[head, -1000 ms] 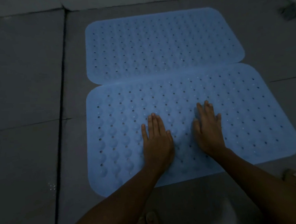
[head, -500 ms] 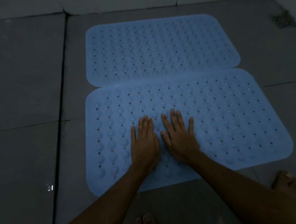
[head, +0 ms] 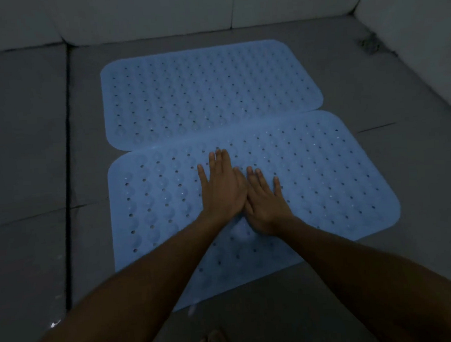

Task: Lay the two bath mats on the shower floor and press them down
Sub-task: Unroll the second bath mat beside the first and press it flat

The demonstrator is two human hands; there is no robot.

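Fingers straight, mostly held together with thumbs splayed; left hand and right hand lie flat, side by side and touching, on the middle of the near pale-blue perforated rubber bath mat. To seat it well, I judge firm palm pressure worked outward toward the corners is needed. Head view: its long axis runs left-right, far edge overlapping or abutting the far pale-blue perforated bath mat, both on the grey tiled shower floor.

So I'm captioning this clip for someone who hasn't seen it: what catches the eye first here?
Two pale blue bath mats stand out on the dim grey floor: the far mat and the near mat, whose far edge seems to overlap it. At the near mat's middle, the left hand and right hand press flat, side by side.
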